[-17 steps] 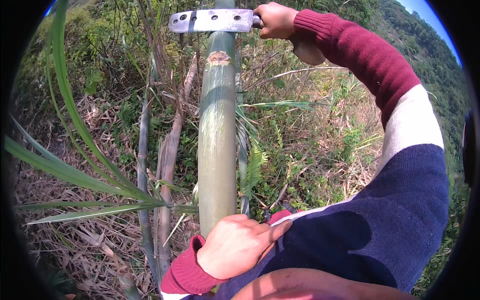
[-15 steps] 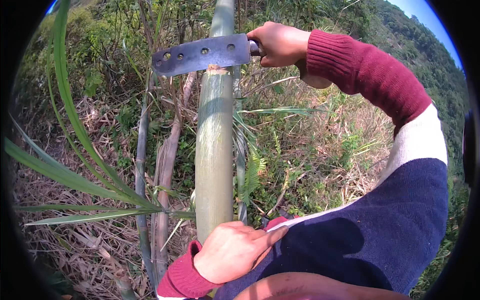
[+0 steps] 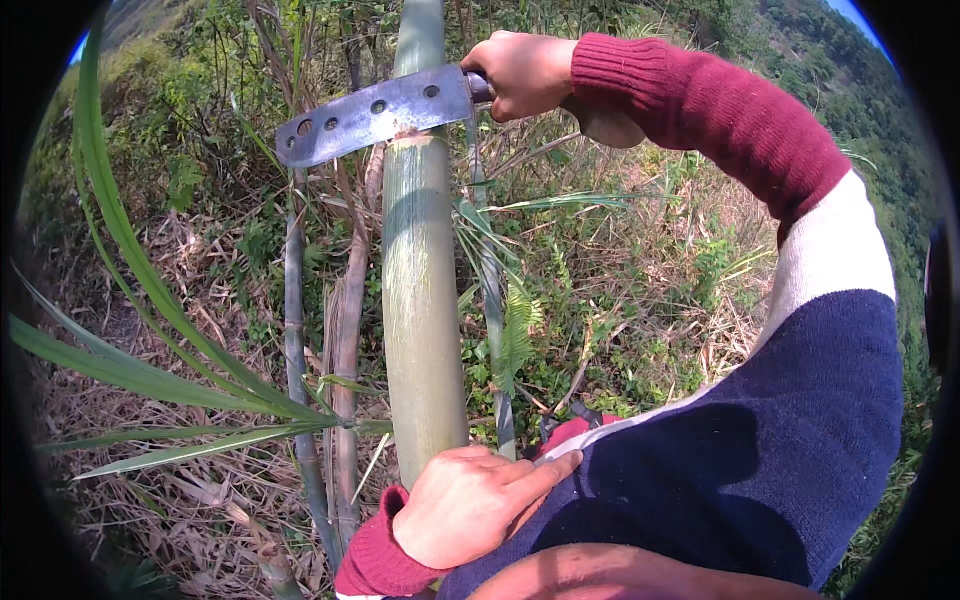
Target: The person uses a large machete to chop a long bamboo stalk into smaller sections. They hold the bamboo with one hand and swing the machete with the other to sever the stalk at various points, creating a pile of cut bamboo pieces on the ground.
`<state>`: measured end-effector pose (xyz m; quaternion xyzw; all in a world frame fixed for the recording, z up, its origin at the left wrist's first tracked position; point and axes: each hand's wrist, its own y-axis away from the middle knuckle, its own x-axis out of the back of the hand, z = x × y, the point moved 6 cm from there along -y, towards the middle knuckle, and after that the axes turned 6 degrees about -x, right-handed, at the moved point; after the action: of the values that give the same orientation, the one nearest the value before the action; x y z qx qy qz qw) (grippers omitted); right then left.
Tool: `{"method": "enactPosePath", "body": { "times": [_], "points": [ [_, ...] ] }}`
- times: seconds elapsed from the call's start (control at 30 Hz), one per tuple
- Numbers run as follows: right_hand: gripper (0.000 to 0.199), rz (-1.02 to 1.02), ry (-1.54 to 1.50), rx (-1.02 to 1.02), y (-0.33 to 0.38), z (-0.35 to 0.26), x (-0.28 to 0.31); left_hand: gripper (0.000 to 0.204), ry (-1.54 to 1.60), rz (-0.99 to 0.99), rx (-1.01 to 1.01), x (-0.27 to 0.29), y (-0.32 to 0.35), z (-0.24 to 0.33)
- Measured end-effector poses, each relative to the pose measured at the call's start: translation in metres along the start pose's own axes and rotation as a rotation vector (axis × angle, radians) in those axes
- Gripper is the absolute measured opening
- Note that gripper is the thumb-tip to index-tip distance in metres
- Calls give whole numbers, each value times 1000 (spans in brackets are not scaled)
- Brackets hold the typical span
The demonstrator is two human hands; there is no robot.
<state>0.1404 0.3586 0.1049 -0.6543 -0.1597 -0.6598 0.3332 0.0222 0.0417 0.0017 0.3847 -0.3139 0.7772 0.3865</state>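
Observation:
A thick pale-green cane stalk runs from the top of the view down toward my body. My right hand is closed round the dark handle of a broad-bladed knife with several round holes. Its blade lies across the stalk at a ringed joint, with the tip out to the left. Pale scraped streaks mark the stalk just below that joint. At the stalk's near end, my left hand is wrapped over it, back up, with the index finger stretched to the right against my sweater. The undersides of its fingers are hidden.
Long green leaves spread on the left. Thinner stalks stand on both sides of the thick one. Dry straw and low weeds cover the ground, with a wooded slope at the far right.
The view has shifted a little. The knife's blade is slightly more tilted, its tip lower, and still lies at the joint. My left hand keeps its place on the stalk.

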Motion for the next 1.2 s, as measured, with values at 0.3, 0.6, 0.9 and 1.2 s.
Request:
{"method": "enactPosePath", "body": {
  "times": [0.3,0.6,0.9,1.2],
  "points": [
    [44,-58,6,-87,14,-13,17,45,12,8,6,-1,0,-2],
    [45,249,-605,-647,82,131,-112,48,19,209,6,20,0,8],
    [46,-250,-789,-1478,497,52,-544,31,27,423,78,52,26,21],
    [61,-1715,-444,-957,760,-132,-580,44,-256,1030,737,60,61,-27]
  ]
}}
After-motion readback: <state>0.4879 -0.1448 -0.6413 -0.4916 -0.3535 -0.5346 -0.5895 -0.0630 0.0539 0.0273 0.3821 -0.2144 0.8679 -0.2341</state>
